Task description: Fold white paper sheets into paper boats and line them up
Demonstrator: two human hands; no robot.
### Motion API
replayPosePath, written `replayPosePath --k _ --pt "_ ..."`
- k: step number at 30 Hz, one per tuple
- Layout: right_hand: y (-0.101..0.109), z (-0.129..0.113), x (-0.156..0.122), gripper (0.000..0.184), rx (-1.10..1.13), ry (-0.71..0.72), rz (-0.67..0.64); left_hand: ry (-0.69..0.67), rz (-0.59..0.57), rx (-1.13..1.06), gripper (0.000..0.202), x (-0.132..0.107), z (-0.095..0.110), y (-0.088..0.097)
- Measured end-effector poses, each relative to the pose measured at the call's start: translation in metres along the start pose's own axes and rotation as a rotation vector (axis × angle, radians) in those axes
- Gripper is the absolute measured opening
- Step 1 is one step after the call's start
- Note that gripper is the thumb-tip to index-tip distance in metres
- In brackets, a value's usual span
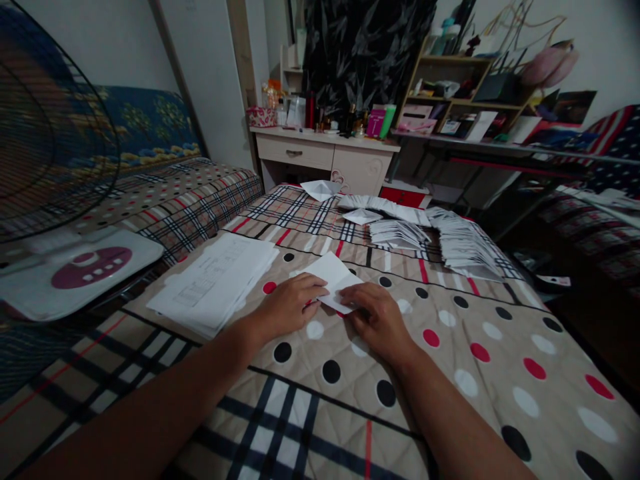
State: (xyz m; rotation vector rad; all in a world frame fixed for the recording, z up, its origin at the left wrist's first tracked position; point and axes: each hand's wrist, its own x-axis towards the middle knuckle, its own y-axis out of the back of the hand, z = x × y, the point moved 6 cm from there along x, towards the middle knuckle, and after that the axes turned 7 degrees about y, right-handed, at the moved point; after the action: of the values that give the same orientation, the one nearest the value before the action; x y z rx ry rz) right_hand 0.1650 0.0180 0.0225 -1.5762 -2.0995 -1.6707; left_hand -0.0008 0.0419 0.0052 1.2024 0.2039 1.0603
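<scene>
White paper, head view: the folded sheet (327,271) lies on the quilted cover (343,413), between the printed stack (215,273) and the folded-paper piles (467,243). The fingers of the left hand (287,305) and right hand (379,319) are clamped on its opposite edges. Caution: soft padding could skew a crease; uneven grip could cause slippage.

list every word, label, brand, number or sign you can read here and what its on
No text is legible.
Top page of the paper stack: print and a table-like block, too small and blurred to read.
Fan base panel: pale buttons, any markings unreadable.
Pink box on the shelf: any label too blurred.
Sheet between the left hand and right hand: no print discernible.
</scene>
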Motion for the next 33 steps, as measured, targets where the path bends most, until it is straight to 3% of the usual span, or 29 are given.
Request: replayPosePath --k 3,9,12,16,21,25,29,33 --pt "-0.002 -0.001 0.0 0.011 0.051 0.018 -0.051 -0.03 0.023 -0.023 0.021 0.001 0.002 0.004" --pt "0.002 0.011 -0.005 0.023 0.059 -0.19 -0.026 -0.072 0.042 -0.07 0.013 0.001 0.007 0.01" --pt "0.008 0.017 -0.008 0.021 0.054 -0.264 0.078 -0.062 0.072 -0.095 0.01 0.001 0.005 0.011" --pt "0.024 0.022 -0.011 0.012 -0.029 -0.219 0.276 -0.05 0.105 -0.057 0.015 0.003 0.0 0.011" --pt "0.028 0.041 -0.019 0.015 -0.088 -0.3 0.323 -0.107 0.202 0.065 0.016 0.001 0.005 0.021" --pt "0.021 0.056 -0.025 0.015 0.057 -0.429 0.319 -0.148 0.201 0.1 0.024 0.0 0.013 0.026" --pt "0.016 0.062 -0.025 0.014 0.226 -0.489 0.32 -0.084 0.153 0.104 0.041 0.004 0.007 0.022" --pt "0.015 0.061 -0.023 0.017 0.263 -0.433 0.307 -0.127 0.211 0.069 0.022 0.003 0.003 0.023"
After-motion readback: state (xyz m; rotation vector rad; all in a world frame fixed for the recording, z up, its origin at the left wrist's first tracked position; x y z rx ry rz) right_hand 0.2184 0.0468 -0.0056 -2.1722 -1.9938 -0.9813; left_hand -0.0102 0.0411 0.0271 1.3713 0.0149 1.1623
